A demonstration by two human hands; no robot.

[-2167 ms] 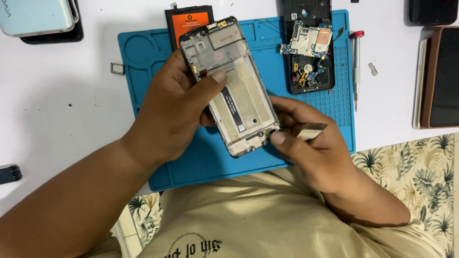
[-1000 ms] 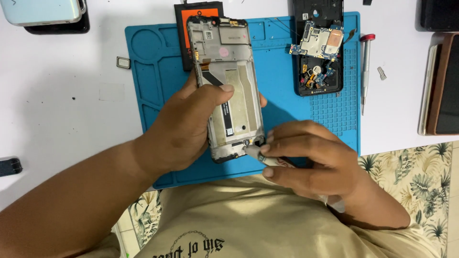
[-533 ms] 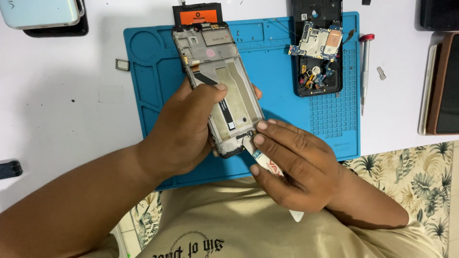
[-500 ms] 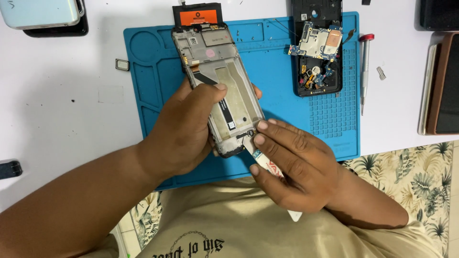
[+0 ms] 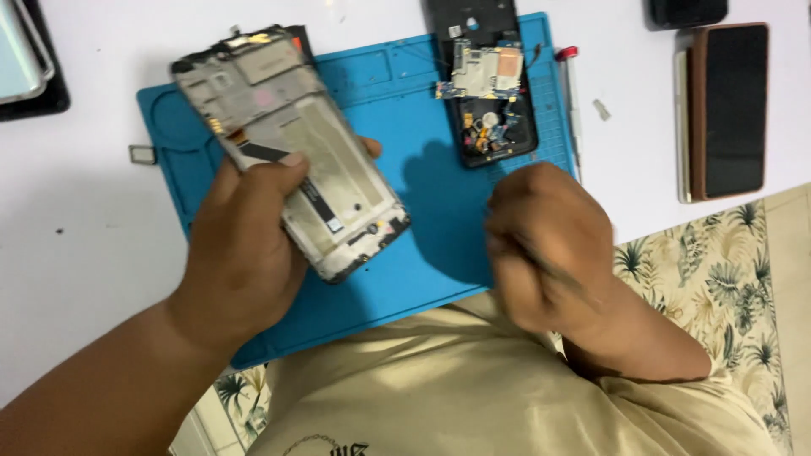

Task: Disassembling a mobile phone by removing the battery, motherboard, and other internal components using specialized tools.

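Left hand [image 5: 245, 253] is clamped round the stripped phone frame [image 5: 291, 148], tilting its open side up for a look, while the blurry right hand [image 5: 545, 245] beside it is fisted over the blue mat [image 5: 422, 203], can't tell if it's holding anything.

Left hand [image 5: 245, 253] grip closed, right hand [image 5: 545, 245] blurred, seemingly fisted

Beige T-shirt [image 5: 439, 380] with dark print at the chest; both forearms bare; hands ungloved, no rings.
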